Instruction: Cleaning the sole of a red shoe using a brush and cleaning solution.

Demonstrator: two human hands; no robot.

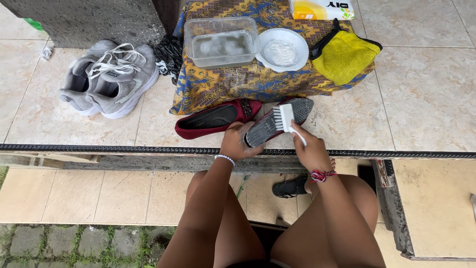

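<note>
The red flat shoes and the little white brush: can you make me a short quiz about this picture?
1. True or false: the right hand holds a white-bristled scrubbing brush against the grey sole of a dark red flat shoe.
2. Which hand steadies that shoe?
3. What lies beside it on the tiled floor? A) a second dark red flat shoe B) a black boot

Key: 1 true; 2 the left hand; 3 A.

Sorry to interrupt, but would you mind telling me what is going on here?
A seated person holds a dark red flat shoe sole-up with the left hand while the right hand presses a white brush against its sole. The matching shoe lies beside it on the tiled floor. Grey sneakers sit to the left.
</note>
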